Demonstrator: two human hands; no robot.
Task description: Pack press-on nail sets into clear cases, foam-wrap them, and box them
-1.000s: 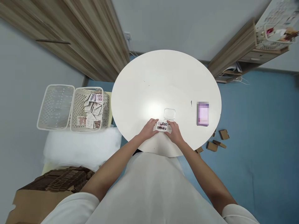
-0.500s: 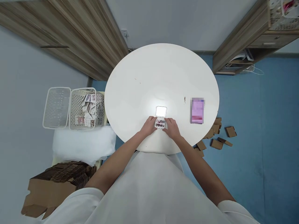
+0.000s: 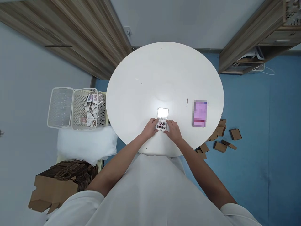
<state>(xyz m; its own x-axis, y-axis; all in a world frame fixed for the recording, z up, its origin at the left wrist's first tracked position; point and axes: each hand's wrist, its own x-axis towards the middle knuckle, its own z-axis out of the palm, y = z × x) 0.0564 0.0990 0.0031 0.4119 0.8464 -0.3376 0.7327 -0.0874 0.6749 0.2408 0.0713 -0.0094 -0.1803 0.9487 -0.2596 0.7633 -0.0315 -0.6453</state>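
A small clear case [image 3: 161,125] with its lid [image 3: 163,112] raised lies near the front edge of the white oval table [image 3: 162,72]. Two rows of small dark and pink pieces, possibly press-on nails, sit inside; they are too small to make out surely. My left hand [image 3: 150,129] grips the case's left side, thumb at the near edge and fingers at the far one. On the opposite side my right hand [image 3: 173,130] holds it the same way. Light glares off the lid.
A pixelated pink-purple rectangle [image 3: 199,113] lies on the table's right. Left of the table, a white basket [image 3: 77,103] holds printed cards, beside white wrapping [image 3: 84,144] and stacked flat cardboard [image 3: 54,191]. Small brown boxes [image 3: 235,134] lie on the blue floor at right.
The camera view has shifted slightly. Both hands keep the same hold on the open case, which stays in place on the table.
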